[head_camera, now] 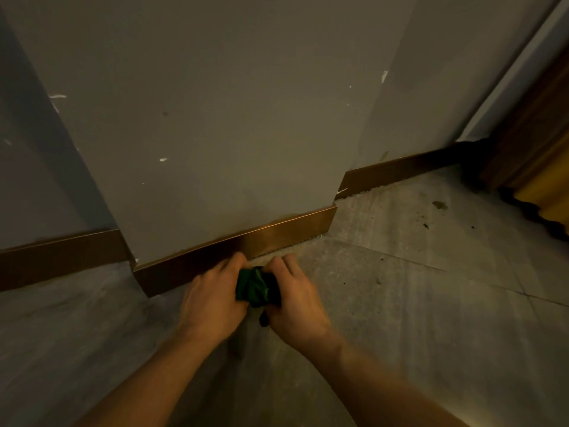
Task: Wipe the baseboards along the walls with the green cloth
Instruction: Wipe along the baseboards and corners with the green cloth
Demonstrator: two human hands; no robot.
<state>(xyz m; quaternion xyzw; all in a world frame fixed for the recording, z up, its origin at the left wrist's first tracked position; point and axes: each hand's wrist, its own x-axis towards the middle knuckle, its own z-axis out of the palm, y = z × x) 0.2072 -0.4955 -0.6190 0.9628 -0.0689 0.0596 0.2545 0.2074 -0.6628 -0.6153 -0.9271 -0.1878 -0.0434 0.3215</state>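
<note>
A bunched green cloth (255, 286) is held between both my hands, low over the floor. My left hand (212, 295) grips its left side and its fingertips reach the shiny copper-brown baseboard (271, 237) that runs along the foot of a protruding grey wall section. My right hand (294, 298) grips the cloth's right side, a little in front of the baseboard. Most of the cloth is hidden inside the hands.
More baseboard runs along the recessed wall at the left (61, 255) and at the right (400, 172). A brown wooden door frame (529, 131) stands at the far right. The grey tiled floor (431, 272) has dark spots near the right.
</note>
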